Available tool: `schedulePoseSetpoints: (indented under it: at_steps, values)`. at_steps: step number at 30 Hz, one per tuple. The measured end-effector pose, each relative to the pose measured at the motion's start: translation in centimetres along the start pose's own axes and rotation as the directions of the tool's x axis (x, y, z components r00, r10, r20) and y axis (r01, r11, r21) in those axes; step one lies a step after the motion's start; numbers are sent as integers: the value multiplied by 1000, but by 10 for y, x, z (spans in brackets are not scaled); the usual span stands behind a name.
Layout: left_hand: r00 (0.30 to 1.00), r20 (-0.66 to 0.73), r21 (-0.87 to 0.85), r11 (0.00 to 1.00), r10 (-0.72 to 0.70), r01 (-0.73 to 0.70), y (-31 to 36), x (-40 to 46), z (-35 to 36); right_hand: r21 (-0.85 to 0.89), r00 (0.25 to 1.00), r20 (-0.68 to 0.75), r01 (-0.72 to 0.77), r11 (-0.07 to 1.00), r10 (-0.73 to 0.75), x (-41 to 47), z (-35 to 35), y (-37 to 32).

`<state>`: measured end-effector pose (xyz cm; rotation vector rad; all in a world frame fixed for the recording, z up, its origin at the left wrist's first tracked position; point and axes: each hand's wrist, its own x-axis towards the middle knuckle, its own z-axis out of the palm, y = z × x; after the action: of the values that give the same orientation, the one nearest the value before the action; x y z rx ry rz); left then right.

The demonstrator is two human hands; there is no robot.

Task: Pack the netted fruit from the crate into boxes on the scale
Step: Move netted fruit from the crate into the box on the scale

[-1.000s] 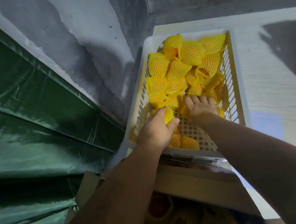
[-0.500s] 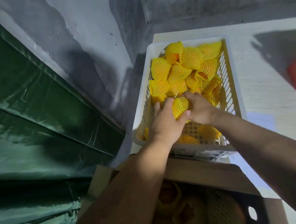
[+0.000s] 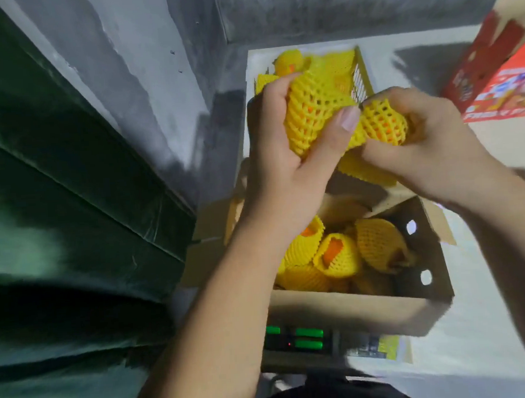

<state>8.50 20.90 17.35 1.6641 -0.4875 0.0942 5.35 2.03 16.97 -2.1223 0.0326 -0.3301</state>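
Both hands now lifted from the crate (image 3: 360,79) over the cardboard box (image 3: 354,308), I see left hand (image 3: 287,166) gripping one netted fruit (image 3: 314,109), right hand (image 3: 430,148) clutching another (image 3: 384,126), scale (image 3: 297,341) beneath, edges blurred.

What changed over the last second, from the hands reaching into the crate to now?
Both hands rose out of the crate toward the box. The left hand now grips one netted fruit, the right hand another, held above the box. The box with its packed fruit stayed on the scale; the crate stayed behind it.
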Motion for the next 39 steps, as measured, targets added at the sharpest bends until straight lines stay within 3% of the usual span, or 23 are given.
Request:
schedulePoseSetpoints:
  at_steps: [4,8,9,12,14,16,21,26,32,39]
  values:
    - [972,53,-27,972,-231,232,-14,-62,-42,161,986,-124,-92,983,112,-69,16,-5]
    - [811,381,155,895,-445,418,-22,-88,-71,207,973,-167,-125,970,161,-112,43,-5]
    - [808,380,143,891,-450,430,-22,-91,-77,191,971,-170,-132,973,166,-120,49,-6]
    - [897,225,29,923,-381,384,-22,-107,-85,76,976,-178,-114,991,126,-140,64,-12]
    - [929,186,43,947,-322,319,-20,-117,-89,66,973,-196,-112,992,123,-150,73,-21]
    - [920,247,67,953,-304,296,-21,-126,-94,108,967,-210,-124,986,144,-155,84,-33]
    - [819,492,138,955,-295,261,-17,-142,-103,371,972,-150,-113,922,180,-162,108,-66]
    - [889,397,11,970,-228,244,-13,-144,-115,532,971,-38,-182,827,238,-155,118,-91]
    - [884,407,-51,961,-229,272,-6,-150,-124,686,975,35,-182,705,218,-151,125,-116]
    - [891,399,-173,937,-216,304,-14,-158,-150,729,972,119,-223,647,201,-155,137,-126]
